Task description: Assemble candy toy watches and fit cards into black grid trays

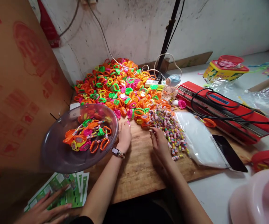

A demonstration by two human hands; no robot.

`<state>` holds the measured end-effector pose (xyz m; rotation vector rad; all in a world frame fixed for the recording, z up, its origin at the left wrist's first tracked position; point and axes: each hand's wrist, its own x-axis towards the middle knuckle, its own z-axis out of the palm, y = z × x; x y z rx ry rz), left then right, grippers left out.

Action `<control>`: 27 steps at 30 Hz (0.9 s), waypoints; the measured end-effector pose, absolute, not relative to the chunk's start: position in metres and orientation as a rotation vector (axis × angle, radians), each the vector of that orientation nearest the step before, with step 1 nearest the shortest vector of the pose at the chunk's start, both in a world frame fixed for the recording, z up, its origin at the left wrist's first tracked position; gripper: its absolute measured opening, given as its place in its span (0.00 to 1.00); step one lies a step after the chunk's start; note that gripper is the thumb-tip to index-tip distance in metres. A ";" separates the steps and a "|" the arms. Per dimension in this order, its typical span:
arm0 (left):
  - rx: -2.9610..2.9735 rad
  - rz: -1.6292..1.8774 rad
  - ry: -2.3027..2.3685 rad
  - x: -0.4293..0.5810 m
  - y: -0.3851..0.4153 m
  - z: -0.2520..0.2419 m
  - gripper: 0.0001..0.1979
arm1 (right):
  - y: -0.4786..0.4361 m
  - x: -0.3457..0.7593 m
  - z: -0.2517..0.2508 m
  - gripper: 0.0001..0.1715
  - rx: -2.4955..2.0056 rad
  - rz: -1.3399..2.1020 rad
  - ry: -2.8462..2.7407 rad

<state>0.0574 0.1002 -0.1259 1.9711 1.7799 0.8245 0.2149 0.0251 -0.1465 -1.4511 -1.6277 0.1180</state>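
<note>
**anon:** how many bits on that board?

**me:** Too many to count. 1 heap of toy watches (pixel 116 90) far left, 1 pile of candy rolls (pixel 171 130) right of it, 1 bowl (pixel 55 155) near left with around 10 watches. My left hand (pixel 124 133) is curled beside the bowl, can't tell if it grips anything. My right hand (pixel 159 141) lies loose, fingers spread on the candy.

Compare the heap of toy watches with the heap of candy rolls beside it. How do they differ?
The toy watches make a far bigger, taller heap; the candy rolls lie in a smaller, flatter spread. The toy watches are chunky loops in single neon colours; the candy rolls are thin sticks banded in several colours. Both lie loose on the wooden board.
</note>
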 end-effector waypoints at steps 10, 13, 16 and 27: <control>1.495 1.015 1.183 0.052 0.057 -0.113 0.17 | 0.016 0.205 -0.122 0.18 -1.364 0.557 -1.451; 1.494 1.013 1.126 0.049 0.048 -0.104 0.17 | 0.014 0.203 -0.115 0.18 -1.350 0.550 -1.482; 1.547 1.027 1.129 0.047 0.042 -0.093 0.13 | 0.012 0.203 -0.106 0.17 -1.346 0.426 -1.573; 2.131 0.967 1.167 0.045 0.036 -0.078 0.10 | 0.007 0.198 -0.095 0.20 -1.506 -0.023 -1.906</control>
